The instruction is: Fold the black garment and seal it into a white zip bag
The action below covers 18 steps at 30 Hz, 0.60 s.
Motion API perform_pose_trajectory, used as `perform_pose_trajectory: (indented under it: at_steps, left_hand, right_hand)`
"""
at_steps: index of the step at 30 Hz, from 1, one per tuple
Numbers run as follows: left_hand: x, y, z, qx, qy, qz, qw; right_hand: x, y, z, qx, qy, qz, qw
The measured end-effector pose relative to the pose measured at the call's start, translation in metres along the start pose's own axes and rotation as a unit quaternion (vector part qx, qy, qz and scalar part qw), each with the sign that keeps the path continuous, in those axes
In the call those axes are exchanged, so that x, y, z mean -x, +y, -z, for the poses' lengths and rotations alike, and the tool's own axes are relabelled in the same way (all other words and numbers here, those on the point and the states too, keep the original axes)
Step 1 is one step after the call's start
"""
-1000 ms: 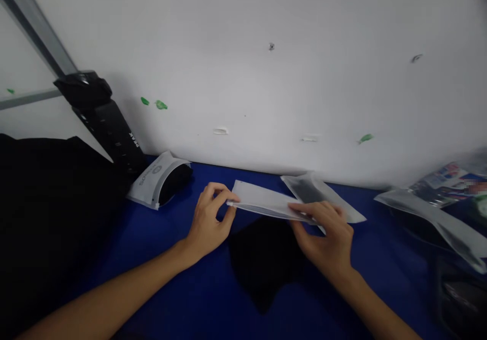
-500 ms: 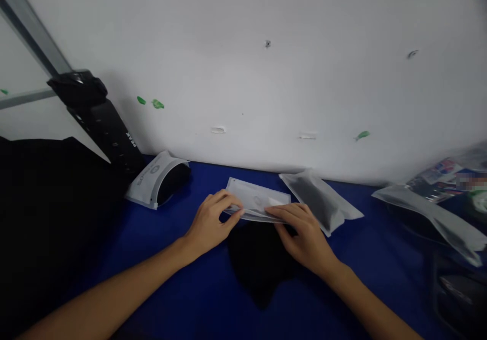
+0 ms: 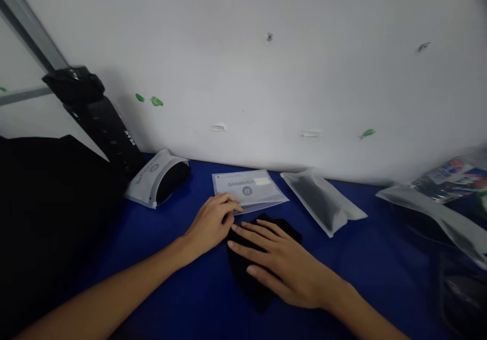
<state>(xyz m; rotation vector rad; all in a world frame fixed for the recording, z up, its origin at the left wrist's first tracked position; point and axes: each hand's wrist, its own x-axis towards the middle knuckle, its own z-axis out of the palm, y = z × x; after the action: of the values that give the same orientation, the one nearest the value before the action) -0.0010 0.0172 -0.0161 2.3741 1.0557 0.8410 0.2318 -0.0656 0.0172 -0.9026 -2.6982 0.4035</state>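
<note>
So the right hand (image 3: 283,266) lies flat and open, palm down, on a black cloth (image 3: 262,274) that sits on the blue surface (image 3: 182,289). The left hand (image 3: 211,223) is just beside it, loosely curled, fingertips resting on the near edge of a frosted bag (image 3: 249,190) with a printed label, not gripping it. The bag lies flat just behind the cloth. 2 more filled bags lie nearby: 1 left (image 3: 158,177), 1 right (image 3: 323,203).

black cloth (image 3: 258,279): mostly under right hand (image 3: 283,269) | packets (image 3: 449,198): blurred, cut by right edge
</note>
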Motion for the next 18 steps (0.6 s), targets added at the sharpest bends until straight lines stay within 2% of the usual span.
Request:
perform_pose_trajectory:
  at_steps: [5,11,14,18]
  left_hand:
    - [0.0,-0.001,-0.002,-0.035,-0.009,0.017,0.999]
    - [0.002,-0.002,-0.002,-0.082,0.016,0.027,0.996]
    - [0.003,-0.001,-0.002,-0.115,0.013,0.035,0.993]
    - [0.004,0.0,-0.002,-0.141,-0.012,0.049,0.989]
  right_hand:
    - [0.002,0.002,0.006,-0.06,-0.005,-0.015,0.998]
    - [0.01,0.007,0.017,-0.091,-0.015,-0.01,0.996]
    - [0.011,0.009,0.013,-0.064,-0.028,-0.028,0.997]
    - [0.008,0.009,0.003,-0.039,-0.008,-0.034,0.999]
